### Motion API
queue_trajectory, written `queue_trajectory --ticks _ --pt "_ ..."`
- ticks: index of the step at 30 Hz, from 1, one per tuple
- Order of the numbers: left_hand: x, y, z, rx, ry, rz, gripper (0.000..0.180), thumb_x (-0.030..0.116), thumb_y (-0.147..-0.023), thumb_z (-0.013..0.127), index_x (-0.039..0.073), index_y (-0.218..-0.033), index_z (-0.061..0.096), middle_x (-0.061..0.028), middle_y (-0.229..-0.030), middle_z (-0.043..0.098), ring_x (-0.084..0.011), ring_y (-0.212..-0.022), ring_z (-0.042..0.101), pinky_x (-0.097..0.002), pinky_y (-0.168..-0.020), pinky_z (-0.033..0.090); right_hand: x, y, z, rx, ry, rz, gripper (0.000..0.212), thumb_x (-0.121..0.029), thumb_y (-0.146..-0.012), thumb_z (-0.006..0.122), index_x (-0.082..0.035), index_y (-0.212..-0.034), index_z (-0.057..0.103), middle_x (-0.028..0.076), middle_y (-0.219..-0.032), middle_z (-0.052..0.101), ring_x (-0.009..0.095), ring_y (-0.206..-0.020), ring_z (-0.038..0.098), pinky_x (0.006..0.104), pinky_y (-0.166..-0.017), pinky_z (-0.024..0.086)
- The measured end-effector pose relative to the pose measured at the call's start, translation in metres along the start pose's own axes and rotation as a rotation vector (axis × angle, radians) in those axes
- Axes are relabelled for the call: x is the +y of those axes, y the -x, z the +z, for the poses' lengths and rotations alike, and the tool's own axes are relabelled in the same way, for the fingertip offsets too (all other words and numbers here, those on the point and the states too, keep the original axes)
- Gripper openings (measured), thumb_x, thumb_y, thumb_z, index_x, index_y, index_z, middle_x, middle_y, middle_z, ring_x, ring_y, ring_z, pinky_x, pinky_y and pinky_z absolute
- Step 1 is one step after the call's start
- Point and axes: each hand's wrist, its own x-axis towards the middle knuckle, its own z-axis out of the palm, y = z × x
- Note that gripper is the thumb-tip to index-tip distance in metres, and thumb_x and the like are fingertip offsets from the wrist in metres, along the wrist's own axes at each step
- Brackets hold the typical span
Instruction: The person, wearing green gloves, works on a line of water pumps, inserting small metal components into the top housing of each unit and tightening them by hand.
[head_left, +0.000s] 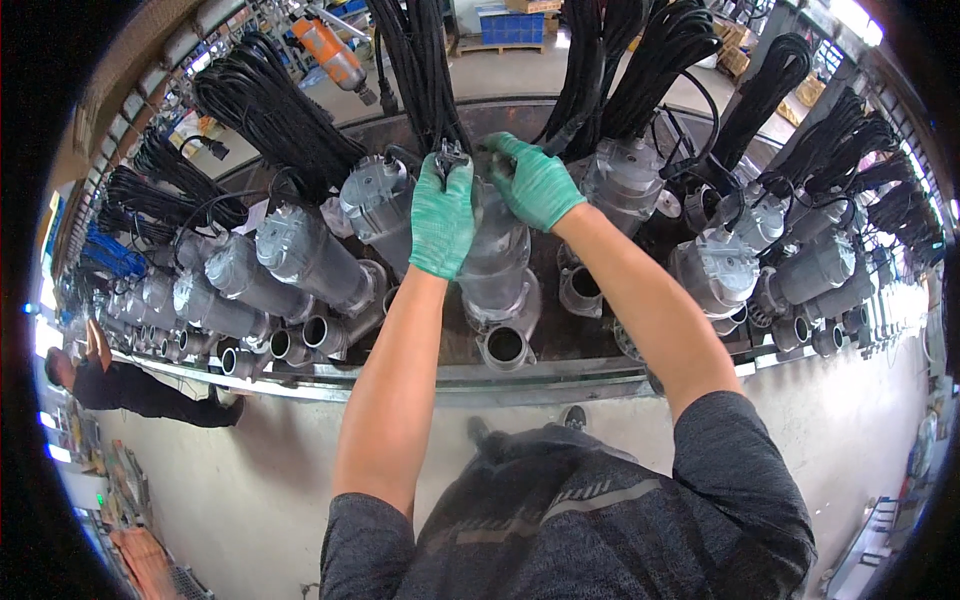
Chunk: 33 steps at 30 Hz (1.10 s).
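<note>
A grey metal submersible pump (497,262) stands on the bench right in front of me, its round outlet facing my body. Both hands wear green knitted gloves. My left hand (443,222) is closed at the pump's top left edge, around a small dark metal piece that its fingers mostly cover. On the top right side, the fingers of my right hand (540,185) curl down over the pump's head; what they grip is hidden. Behind my hands rises a coiled black cable bundle (415,75).
More grey pumps (312,258) with coiled black cables (270,115) stand in rows on both sides along the metal bench edge (560,388). An orange power tool (335,58) hangs beyond the bench. Far left, another person (150,392) stands at the bench. A blue crate (512,28) sits behind.
</note>
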Motion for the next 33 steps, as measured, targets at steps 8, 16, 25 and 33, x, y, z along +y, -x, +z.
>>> queue_trajectory --ticks 8,16,25,33 --pt "-0.015 -0.013 -0.010 -0.040 -0.070 0.134 0.005 0.017 -0.102 0.058 0.013 -0.104 0.056 0.0050 -0.077 0.053 -0.0058 -0.063 0.049 -0.0231 -0.051 0.042 0.005 0.001 0.021 0.074 -0.063 0.161 0.029 -0.016 -0.095 0.058 -0.009 -0.123 0.058 0.021 -0.097 0.069 0.043 -0.091 0.067 0.0473 -0.079 0.054" --pt "-0.014 -0.017 -0.006 -0.030 -0.087 0.151 0.011 0.018 -0.102 0.058 0.010 -0.110 0.057 0.0051 -0.079 0.052 -0.0056 -0.066 0.047 -0.0244 -0.056 0.042 0.043 -0.043 -0.066 -0.788 -0.139 -0.139 0.085 -0.068 -0.097 0.047 -0.001 -0.149 0.042 0.022 -0.144 0.054 0.033 -0.135 0.051 0.0414 -0.113 0.039" --pt "-0.008 -0.008 -0.007 -0.060 -0.125 0.057 0.016 0.022 -0.101 0.060 0.011 -0.111 0.057 0.0037 -0.079 0.055 -0.0071 -0.065 0.052 -0.0257 -0.053 0.047 0.054 -0.032 -0.045 -0.676 -0.308 -0.165 0.070 -0.060 -0.098 0.054 -0.004 -0.140 0.053 0.013 -0.119 0.069 0.023 -0.108 0.064 0.0365 -0.094 0.051" --pt "-0.017 -0.016 -0.010 -0.054 -0.095 0.152 0.015 0.027 -0.099 0.063 0.014 -0.106 0.060 0.0039 -0.071 0.053 -0.0077 -0.054 0.049 -0.0233 -0.047 0.041 0.029 0.015 -0.016 -0.180 -0.199 0.128 0.081 -0.062 -0.095 0.057 0.007 -0.138 0.052 0.031 -0.124 0.063 0.037 -0.121 0.062 0.0405 -0.102 0.049"
